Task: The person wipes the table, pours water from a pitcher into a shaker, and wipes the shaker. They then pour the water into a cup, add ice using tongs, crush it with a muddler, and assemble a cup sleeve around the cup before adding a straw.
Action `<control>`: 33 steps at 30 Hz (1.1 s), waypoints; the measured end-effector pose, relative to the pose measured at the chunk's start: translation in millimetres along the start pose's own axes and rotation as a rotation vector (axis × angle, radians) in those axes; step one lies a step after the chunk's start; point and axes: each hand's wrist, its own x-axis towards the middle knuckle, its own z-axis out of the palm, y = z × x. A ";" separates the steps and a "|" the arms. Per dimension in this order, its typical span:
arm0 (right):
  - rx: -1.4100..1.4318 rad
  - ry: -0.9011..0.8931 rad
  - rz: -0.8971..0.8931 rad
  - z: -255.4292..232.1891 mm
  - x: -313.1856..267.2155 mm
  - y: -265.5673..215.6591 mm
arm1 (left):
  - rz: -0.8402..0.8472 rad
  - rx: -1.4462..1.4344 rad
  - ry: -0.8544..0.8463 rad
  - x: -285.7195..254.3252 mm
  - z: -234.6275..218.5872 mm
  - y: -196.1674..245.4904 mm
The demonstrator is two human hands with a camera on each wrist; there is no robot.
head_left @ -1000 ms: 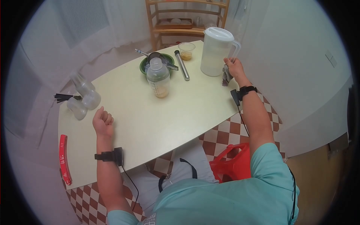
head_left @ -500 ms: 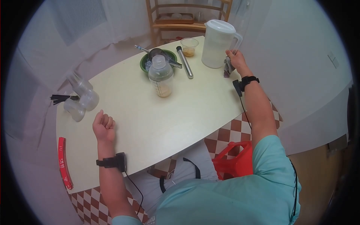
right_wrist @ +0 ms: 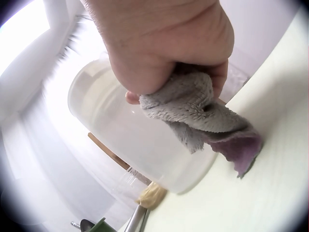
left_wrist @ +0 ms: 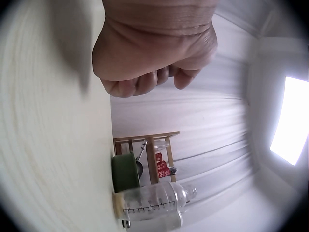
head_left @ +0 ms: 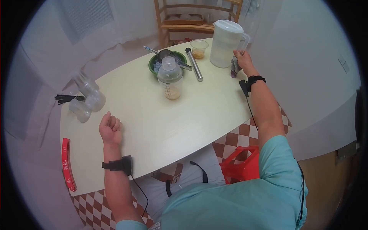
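Right hand (head_left: 244,63), upper right: is grasping grey cloth (right_wrist: 186,104)
Left hand (head_left: 110,129): is clenching nothing
Lidded pitcher (head_left: 225,45): could be tipping if knuckles are nudging it

The right grip (right_wrist: 174,46) hides part of the grey cloth (right_wrist: 186,106).

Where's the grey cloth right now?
In the head view, the grey cloth is toward the far right of the table, held in the right grip, just right of the lidded pitcher.
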 end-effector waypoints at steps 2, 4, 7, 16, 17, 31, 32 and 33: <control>-0.007 -0.002 0.008 0.6 -5.9 -1.9 | 0.000 -0.003 -0.006 0.7 1.2 0.7; -0.018 -0.011 0.015 2.6 -0.7 9.9 | -0.002 0.012 0.000 0.4 1.1 0.5; -0.276 0.259 -0.048 8.4 6.4 44.5 | -0.007 -0.021 0.018 -1.1 4.1 1.9; -0.275 -0.336 -0.034 14.1 -157.2 -40.5 | -0.037 0.027 0.000 -3.2 8.8 2.3; -0.320 -0.375 -0.136 14.4 -170.1 -46.6 | -0.036 0.029 0.005 -2.7 7.1 2.0; -0.857 -0.519 -0.259 -42.9 -159.8 -25.7 | -0.045 0.007 -0.026 -2.2 5.3 3.6; -0.857 -0.518 -0.267 -43.4 -157.8 -26.4 | -0.038 0.003 -0.025 -1.6 4.8 4.1; -0.805 -0.476 -0.250 -43.6 -156.0 -26.3 | -0.047 0.000 -0.019 -1.3 4.2 3.7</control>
